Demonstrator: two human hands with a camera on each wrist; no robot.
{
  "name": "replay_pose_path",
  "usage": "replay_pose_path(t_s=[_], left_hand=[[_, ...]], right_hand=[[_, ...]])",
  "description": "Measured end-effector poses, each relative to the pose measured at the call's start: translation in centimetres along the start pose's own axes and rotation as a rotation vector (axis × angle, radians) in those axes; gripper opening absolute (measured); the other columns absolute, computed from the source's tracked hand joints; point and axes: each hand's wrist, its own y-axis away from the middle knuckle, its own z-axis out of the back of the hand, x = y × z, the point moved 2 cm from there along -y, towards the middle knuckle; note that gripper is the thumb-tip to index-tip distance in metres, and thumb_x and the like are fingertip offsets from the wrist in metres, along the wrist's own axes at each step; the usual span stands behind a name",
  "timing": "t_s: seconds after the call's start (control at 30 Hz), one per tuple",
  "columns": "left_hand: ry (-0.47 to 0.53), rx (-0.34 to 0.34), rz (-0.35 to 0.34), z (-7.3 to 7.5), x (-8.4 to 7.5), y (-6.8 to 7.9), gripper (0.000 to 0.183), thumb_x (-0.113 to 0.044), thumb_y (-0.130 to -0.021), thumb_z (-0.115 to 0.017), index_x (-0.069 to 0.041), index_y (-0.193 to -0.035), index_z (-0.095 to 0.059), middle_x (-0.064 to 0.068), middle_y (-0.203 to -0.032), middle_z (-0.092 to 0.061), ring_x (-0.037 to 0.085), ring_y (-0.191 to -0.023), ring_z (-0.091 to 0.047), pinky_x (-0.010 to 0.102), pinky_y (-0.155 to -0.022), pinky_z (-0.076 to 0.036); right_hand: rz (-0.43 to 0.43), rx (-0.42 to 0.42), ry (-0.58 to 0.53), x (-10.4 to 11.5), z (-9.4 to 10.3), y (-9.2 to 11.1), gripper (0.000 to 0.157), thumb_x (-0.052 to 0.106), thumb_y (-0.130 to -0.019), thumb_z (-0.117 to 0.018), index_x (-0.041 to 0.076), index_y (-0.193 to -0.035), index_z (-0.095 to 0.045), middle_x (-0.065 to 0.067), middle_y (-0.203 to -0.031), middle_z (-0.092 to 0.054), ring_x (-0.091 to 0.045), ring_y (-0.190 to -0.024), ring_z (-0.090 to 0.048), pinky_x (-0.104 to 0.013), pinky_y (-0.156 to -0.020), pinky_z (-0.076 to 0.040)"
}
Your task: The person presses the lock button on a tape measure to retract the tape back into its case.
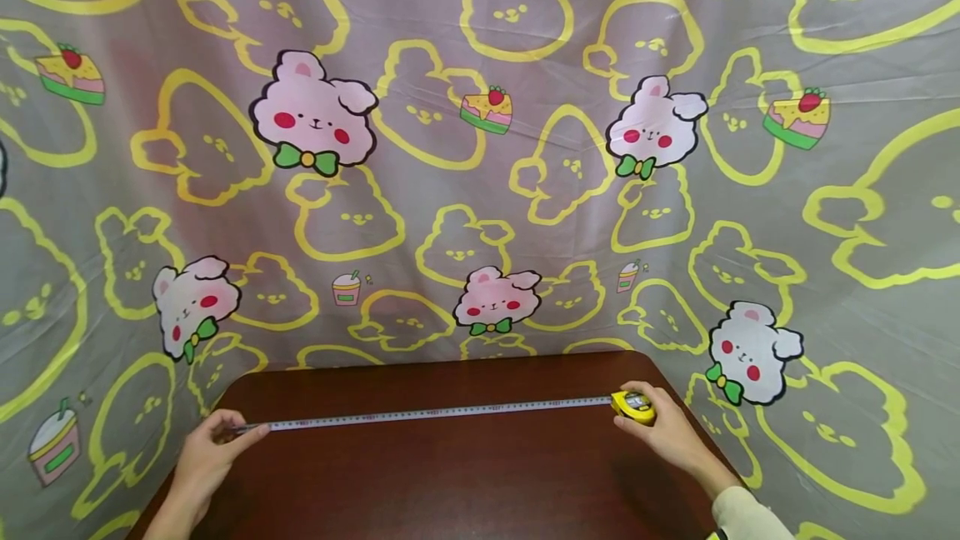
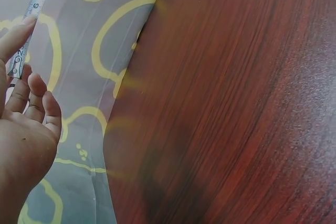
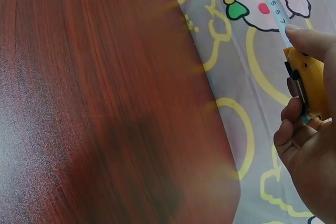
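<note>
A tape measure with a yellow case (image 1: 634, 407) sits in my right hand (image 1: 670, 430), fingers curled round it. Its white blade (image 1: 442, 415) is drawn out nearly straight across to the left, above the dark table. At the other end my left hand (image 1: 206, 461) pinches the blade between thumb and fingers. The left wrist view shows the blade's end (image 2: 16, 69) between the thumb and the curled fingers. In the right wrist view the right thumb (image 3: 310, 41) lies at the blade near where it leaves the yellow case (image 3: 312, 85).
A reddish-brown wooden table (image 1: 450, 482) with rounded corners lies below both hands. Behind it and at both sides hangs a grey curtain (image 1: 450, 190) printed with rabbits, cakes and cups. A pale sleeve (image 1: 750, 515) covers the right forearm.
</note>
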Motion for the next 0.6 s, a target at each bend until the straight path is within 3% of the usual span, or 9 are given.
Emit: replay_pose_path(t_s=[0.6], left_hand=[[0.031,0.005,-0.059,-1.4,-0.1,0.4,0.045,-0.030,-0.086,-0.088,-0.001,-0.101,-0.058,0.000,-0.090,-0.061,0.010,-0.082,-0.057,0.024,-0.069,-0.047]], right_hand=[[-0.004,0.008,0.008,0.8,-1.2,-0.3,0.051,0.033,-0.083,-0.089,0.021,-0.126,-0.063,-0.004,-0.108,-0.057,-0.020,-0.096,-0.054,-0.037,-0.079,-0.047]])
